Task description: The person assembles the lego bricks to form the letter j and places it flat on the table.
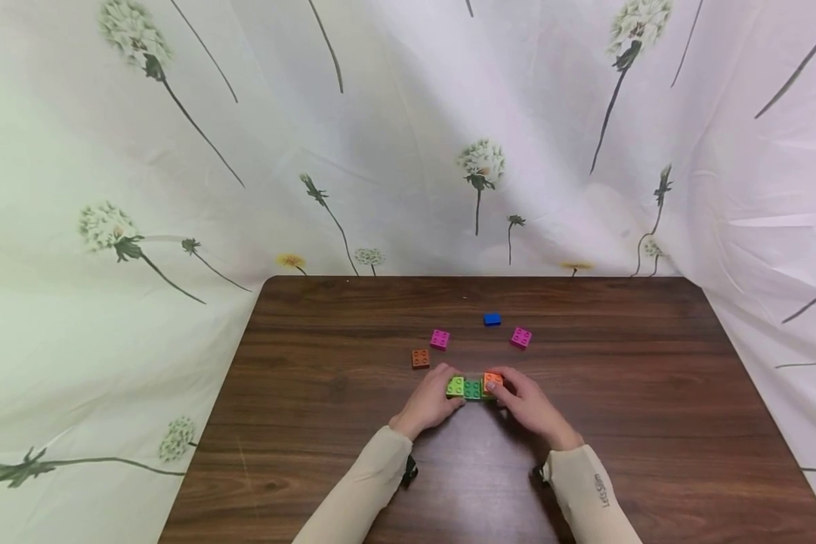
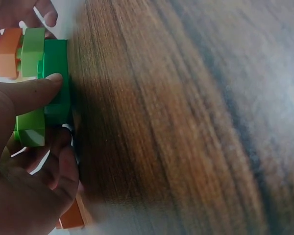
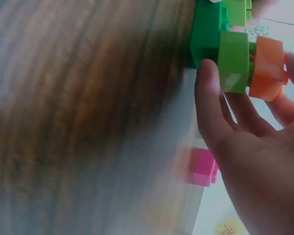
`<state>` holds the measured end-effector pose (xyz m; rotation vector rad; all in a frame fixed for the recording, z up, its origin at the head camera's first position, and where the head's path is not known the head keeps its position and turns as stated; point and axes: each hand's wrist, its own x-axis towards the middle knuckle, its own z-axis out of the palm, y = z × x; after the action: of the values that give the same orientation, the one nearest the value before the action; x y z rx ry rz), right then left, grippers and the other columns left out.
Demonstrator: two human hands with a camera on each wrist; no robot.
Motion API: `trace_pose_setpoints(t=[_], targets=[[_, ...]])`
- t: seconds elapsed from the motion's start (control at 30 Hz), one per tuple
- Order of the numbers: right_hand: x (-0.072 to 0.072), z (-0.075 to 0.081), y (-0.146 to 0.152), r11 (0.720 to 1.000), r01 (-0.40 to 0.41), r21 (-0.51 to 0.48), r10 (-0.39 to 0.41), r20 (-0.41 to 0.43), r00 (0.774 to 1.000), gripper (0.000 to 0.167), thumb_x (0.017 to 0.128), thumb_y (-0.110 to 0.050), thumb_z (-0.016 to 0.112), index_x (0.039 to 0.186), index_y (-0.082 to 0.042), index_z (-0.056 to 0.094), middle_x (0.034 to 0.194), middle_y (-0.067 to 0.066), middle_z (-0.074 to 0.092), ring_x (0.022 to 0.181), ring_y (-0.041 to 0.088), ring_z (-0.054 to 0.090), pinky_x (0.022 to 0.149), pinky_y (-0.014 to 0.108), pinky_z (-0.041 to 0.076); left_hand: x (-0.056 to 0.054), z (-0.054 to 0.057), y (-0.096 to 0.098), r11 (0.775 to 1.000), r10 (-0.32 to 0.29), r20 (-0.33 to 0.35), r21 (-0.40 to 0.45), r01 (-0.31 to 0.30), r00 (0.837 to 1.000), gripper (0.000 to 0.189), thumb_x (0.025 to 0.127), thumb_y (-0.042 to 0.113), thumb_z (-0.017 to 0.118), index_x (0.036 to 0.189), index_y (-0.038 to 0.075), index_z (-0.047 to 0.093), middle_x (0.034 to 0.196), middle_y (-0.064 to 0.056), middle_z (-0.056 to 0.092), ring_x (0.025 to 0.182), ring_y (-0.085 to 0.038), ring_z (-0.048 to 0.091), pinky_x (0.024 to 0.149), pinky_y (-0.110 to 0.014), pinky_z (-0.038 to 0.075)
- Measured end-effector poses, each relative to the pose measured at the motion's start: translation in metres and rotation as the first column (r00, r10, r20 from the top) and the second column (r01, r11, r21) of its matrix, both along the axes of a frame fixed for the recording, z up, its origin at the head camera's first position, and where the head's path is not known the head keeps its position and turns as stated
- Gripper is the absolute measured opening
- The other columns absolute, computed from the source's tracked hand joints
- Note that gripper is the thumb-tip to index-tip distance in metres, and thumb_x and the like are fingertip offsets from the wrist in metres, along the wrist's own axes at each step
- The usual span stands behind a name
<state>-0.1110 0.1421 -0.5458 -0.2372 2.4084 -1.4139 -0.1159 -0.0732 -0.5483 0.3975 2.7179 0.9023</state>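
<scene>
Orange toy brick (image 3: 267,63) is held in the right hand (image 1: 527,404), just above the right-hand light-green brick (image 3: 233,63) and lined up roughly over it. A narrow gap is left between the two, in which the lower brick's studs can be seen; the gap looks wider on the inner side than at the outer right end, so the orange one is judged to be slightly tilted and only partly seated. By its position the right hand is the nearer one, with the thumb set against the orange brick's top and a lower fingertip laid by the dark-green brick (image 1: 472,390).

The dark-green brick's long axis is run left to right, from one hand to the other, with its middle studs left bare. Its left end is gripped by the left hand (image 1: 428,400), the thumb pressed on the near face and the fingers curved round behind, next to the left-hand light-green brick (image 1: 455,387). Whether the base is rested fully on the wooden table (image 1: 313,325) cannot be told.

Beyond the hands, a brown brick (image 1: 420,359), a left magenta brick (image 1: 440,339), a right magenta brick (image 1: 521,338) and a blue brick (image 1: 493,319) are spread loosely.
</scene>
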Motion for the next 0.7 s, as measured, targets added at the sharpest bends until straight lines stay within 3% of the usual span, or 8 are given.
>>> trace_pose_setpoints(t=[0.33,0.5,0.7], targets=[[-0.010,0.009,0.004,0.993,-0.117,0.024,0.116,0.024,0.993,0.038,0.099,-0.034,0.052,0.126,-0.008,0.058,0.107,0.009,0.062,0.085,0.018,0.062,0.074,0.031,0.050,0.000,0.002,-0.001,1.000,-0.003,0.011,-0.005,0.003,1.000,0.038,0.086,0.022,0.072,0.121,0.013,0.060,0.114,0.000,0.057,0.100,-0.011,0.053,0.091,-0.032,0.046],[-0.014,0.012,0.004,0.991,-0.130,0.030,0.127,0.078,0.989,0.040,0.099,-0.034,0.052,0.128,-0.006,0.057,0.111,0.010,0.061,0.087,0.019,0.062,0.076,0.031,0.051,-0.001,0.001,-0.001,1.000,-0.006,0.002,0.005,0.006,1.000,0.038,0.086,0.022,0.072,0.121,0.012,0.061,0.113,0.000,0.058,0.101,-0.012,0.053,0.091,-0.033,0.046],[-0.018,0.012,0.006,0.988,-0.152,0.007,0.151,0.086,0.985,0.038,0.099,-0.032,0.054,0.124,-0.004,0.059,0.111,0.012,0.060,0.086,0.020,0.062,0.075,0.033,0.052,0.000,0.002,-0.001,1.000,-0.011,0.000,0.013,0.011,1.000,0.038,0.086,0.022,0.073,0.121,0.012,0.061,0.113,0.000,0.058,0.101,-0.012,0.053,0.091,-0.033,0.046]])
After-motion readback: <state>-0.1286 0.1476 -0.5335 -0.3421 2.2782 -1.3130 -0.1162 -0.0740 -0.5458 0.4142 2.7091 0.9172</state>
